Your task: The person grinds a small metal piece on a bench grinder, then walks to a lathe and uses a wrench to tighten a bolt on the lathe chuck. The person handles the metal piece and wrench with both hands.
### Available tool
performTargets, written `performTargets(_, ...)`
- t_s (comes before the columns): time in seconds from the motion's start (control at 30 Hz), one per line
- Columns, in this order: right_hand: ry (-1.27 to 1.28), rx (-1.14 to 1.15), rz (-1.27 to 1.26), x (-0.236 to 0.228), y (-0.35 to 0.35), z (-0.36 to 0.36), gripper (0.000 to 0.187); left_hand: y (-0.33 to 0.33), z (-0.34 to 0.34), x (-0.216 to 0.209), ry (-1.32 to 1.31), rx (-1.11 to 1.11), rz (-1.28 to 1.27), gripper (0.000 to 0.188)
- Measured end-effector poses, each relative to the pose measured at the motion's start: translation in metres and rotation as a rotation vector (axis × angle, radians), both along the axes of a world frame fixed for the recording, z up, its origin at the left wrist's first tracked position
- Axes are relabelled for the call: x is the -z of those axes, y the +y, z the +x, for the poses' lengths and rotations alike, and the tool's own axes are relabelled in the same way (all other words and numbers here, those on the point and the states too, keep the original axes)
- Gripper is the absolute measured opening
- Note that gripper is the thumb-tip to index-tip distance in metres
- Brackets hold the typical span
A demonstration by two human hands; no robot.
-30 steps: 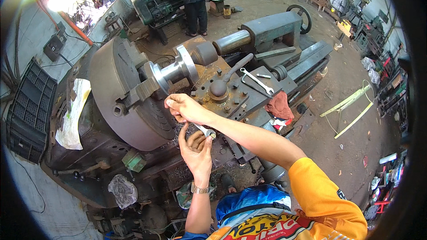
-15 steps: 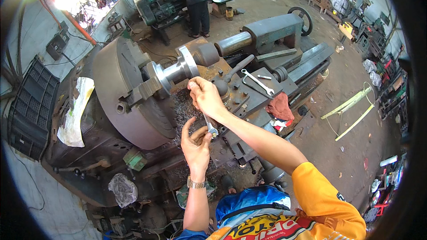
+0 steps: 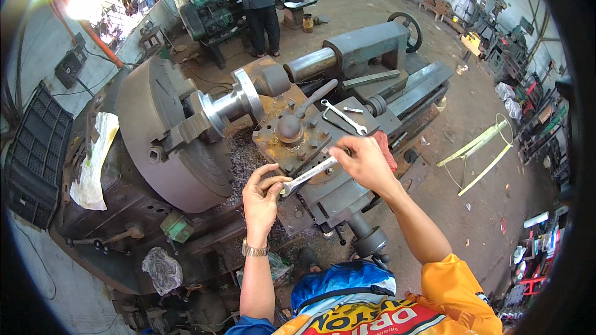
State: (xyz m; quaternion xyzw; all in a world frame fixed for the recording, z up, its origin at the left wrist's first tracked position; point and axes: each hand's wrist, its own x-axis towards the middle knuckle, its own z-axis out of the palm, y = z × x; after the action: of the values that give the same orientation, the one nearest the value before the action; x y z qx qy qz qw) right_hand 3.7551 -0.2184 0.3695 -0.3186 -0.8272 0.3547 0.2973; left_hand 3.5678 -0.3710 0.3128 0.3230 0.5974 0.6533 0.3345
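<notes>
A silver wrench (image 3: 310,174) lies slantwise above the lathe's carriage. My right hand (image 3: 363,164) is closed around its upper right end. At its lower left end, my left hand (image 3: 259,197) pinches the jaw with thumb and fingers, close to a bolt head that is partly covered. Just beyond sits the square tool post (image 3: 273,146) with a ball-shaped hub and a clamping lever (image 3: 318,96). Left of it, the large chuck (image 3: 167,161) grips a shiny flanged metal workpiece (image 3: 231,107).
A second wrench (image 3: 343,116) rests on the carriage right of the tool post. The tailstock (image 3: 366,43) stands behind, near a red cloth (image 3: 383,149). Metal chips (image 3: 241,161) lie beneath the workpiece. A person (image 3: 256,6) stands at another machine at the back.
My right hand has swung from beside the workpiece over to the right, turning the wrench from nearly upright to slanting rightward. My left hand stays at the wrench's lower end.
</notes>
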Motion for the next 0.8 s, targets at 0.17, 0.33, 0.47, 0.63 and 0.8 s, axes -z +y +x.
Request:
performTargets(0.17,-0.117,-0.031,-0.079,-0.008,-0.057,0.030,0.022,-0.006,0.005,-0.010,0.185,0.054,-0.060,0.025)
performTargets(0.33,-0.226,-0.037,-0.060,-0.013,-0.107,0.032,0.020,-0.028,0.046,-0.018,1.015,0.167,0.074,0.046)
performTargets(0.47,-0.435,-0.194,0.095,-0.023,-0.135,0.026,0.037,-0.027,0.070,0.013,0.751,0.042,0.388,0.019)
performTargets(0.63,-0.488,-0.588,0.040,-0.019,-0.163,-0.004,0.044,-0.021,0.059,0.051,0.502,-0.286,0.784,0.049)
performTargets(0.8,-0.291,-0.681,-0.005,-0.013,-0.146,-0.034,0.030,-0.024,0.023,0.050,-0.007,-0.183,0.969,0.051)
